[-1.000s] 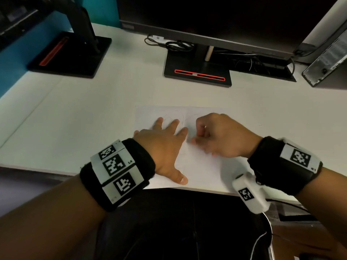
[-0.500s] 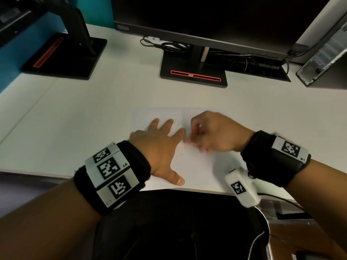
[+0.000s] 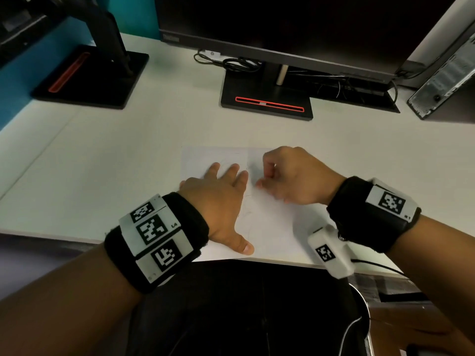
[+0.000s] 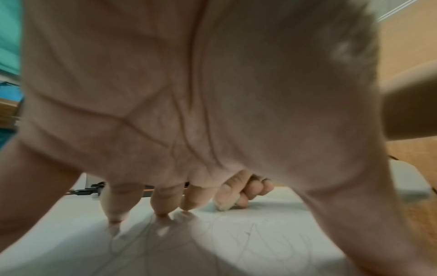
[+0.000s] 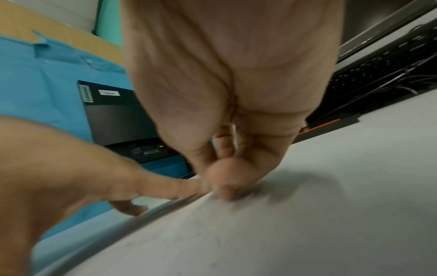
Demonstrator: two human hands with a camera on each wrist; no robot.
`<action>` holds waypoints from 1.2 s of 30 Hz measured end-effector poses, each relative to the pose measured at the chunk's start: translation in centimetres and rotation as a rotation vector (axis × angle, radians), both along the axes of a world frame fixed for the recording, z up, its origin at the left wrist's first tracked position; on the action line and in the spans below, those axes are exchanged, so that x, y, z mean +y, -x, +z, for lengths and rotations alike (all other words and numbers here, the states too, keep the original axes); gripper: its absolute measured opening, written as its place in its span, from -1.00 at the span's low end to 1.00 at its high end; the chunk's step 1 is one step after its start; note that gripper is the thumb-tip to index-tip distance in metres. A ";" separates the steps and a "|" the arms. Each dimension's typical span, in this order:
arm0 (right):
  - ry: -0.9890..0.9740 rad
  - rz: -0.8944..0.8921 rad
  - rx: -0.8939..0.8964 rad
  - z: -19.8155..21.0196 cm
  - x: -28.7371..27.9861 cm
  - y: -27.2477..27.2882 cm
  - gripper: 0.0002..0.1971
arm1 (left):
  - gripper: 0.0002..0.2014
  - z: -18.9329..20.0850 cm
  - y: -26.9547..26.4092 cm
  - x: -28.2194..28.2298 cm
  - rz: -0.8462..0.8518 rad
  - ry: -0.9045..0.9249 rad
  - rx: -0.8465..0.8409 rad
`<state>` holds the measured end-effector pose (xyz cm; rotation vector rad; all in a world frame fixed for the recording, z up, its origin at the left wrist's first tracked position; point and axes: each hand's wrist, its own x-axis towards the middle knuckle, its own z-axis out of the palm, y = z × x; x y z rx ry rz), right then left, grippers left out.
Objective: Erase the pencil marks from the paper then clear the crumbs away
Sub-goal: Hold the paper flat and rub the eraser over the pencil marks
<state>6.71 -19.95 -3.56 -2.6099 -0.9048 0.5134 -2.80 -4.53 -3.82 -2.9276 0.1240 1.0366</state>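
A white sheet of paper (image 3: 270, 227) with faint pencil marks (image 3: 246, 217) lies at the desk's near edge. My left hand (image 3: 218, 199) lies flat on its left half, with straight fingers (image 4: 163, 205) pressing the sheet (image 4: 236, 242) down. Just to its right, my right hand (image 3: 290, 176) is curled, thumb and fingertips pinched together and touching the paper (image 5: 260, 233). A small pale eraser (image 4: 223, 204) shows at that pinch in the left wrist view. It is hidden in the head view. The right wrist view of the pinch (image 5: 224, 179) is blurred.
A black monitor stand (image 3: 267, 98) with a red stripe stands behind the paper, cables (image 3: 231, 62) beside it. A second stand (image 3: 90, 75) is at the back left. A computer case (image 3: 444, 80) leans at the back right. The desk edge (image 3: 51, 235) runs just below my wrists.
My right hand has shifted only slightly over the paper next to the left index finger. The left hand stays pressed flat in the same spot.
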 end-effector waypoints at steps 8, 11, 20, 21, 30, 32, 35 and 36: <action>-0.021 -0.066 -0.035 -0.1 -0.3 -1.1 -0.75 | 0.39 0.3 0.1 -0.1 -0.005 -0.019 0.006; 0.001 0.079 0.089 0.0 0.1 0.4 -0.72 | 0.39 0.1 0.0 -0.1 -0.006 -0.015 0.006; -0.032 0.026 -0.070 -0.7 0.4 -0.5 -0.73 | 0.39 0.0 0.0 0.0 -0.006 -0.013 -0.001; -0.019 0.073 -0.027 -0.7 0.5 -0.1 -0.72 | 0.39 0.0 0.0 0.1 -0.007 -0.011 -0.003; 0.003 0.035 -0.060 -0.2 0.9 -1.0 -0.72 | 0.40 0.0 0.1 0.0 -0.008 -0.015 0.000; 0.022 0.098 0.080 -0.2 1.0 -0.2 -0.72 | 0.40 -0.1 0.1 0.0 -0.006 -0.008 -0.001; 0.030 0.008 0.024 0.1 0.7 -1.5 -0.74 | 0.41 -0.1 0.2 0.1 -0.015 -0.020 -0.001; 0.026 -0.019 -0.042 0.2 0.7 -2.0 -0.74 | 0.41 -0.1 0.2 0.1 -0.018 -0.025 -0.002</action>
